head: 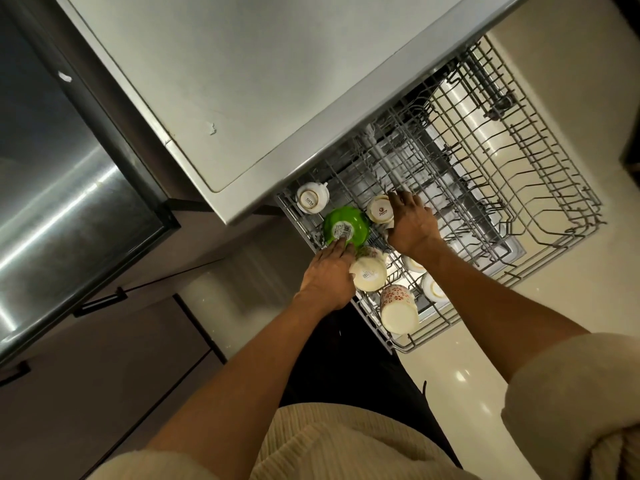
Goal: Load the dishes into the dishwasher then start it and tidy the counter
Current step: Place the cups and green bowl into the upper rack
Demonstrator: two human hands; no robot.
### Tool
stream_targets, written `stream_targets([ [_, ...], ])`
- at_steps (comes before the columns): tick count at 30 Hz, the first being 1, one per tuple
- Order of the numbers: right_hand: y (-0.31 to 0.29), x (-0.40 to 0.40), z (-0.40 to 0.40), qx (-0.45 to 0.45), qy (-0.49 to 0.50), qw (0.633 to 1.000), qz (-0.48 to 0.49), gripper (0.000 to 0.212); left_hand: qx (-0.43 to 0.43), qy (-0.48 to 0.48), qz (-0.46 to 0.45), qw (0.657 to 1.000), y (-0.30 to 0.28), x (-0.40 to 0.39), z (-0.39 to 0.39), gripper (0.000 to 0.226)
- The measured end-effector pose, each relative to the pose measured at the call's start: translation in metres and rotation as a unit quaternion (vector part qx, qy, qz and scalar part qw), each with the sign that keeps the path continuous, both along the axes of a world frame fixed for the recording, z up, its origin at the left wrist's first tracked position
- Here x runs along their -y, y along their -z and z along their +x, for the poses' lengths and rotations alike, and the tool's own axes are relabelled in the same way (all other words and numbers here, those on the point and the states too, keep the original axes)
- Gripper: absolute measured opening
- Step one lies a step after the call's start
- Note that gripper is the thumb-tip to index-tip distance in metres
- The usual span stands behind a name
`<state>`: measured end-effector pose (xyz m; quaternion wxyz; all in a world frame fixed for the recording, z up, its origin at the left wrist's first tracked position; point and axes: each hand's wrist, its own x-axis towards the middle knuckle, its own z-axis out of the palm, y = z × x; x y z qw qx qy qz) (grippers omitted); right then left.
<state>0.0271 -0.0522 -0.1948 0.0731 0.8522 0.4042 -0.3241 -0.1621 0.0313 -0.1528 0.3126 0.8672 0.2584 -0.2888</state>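
Observation:
The upper dishwasher rack (pixel 519 216) is pulled out over the floor. Upside down in its left part stand a green bowl (pixel 346 226), a white cup (pixel 311 198), a second white cup (pixel 380 209), a cream cup (pixel 369 274) and a red-flowered mug (pixel 398 308). My left hand (pixel 327 275) rests its fingertips on the green bowl's base, next to the cream cup. My right hand (pixel 412 225) grips the second white cup from the right side. Two more white cups (pixel 433 287) show partly under my right forearm.
The grey counter (pixel 242 81) overhangs the back of the rack. A steel appliance front (pixel 62 161) fills the left side, with dark drawers (pixel 104 341) below it. The right half of the rack holds only bare tines. Glossy cream floor (pixel 467 375) lies beneath.

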Motion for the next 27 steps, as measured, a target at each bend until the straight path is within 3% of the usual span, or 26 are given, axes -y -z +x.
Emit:
stream_targets([
  [10,-0.073,0.007,-0.062,-0.021,-0.002,0.997,0.068,0.075,0.023,-0.026,0.026,0.999,-0.036,-0.005,-0.008,0.07],
  [17,-0.134,0.007,-0.117,-0.037,-0.013,0.987,0.159,0.075,0.119,-0.017,0.104,0.987,-0.088,-0.017,-0.04,0.076],
  [27,-0.21,-0.049,-0.159,-0.013,-0.121,0.945,0.303,0.075,0.236,-0.129,0.19,0.944,-0.162,-0.047,-0.103,0.077],
])
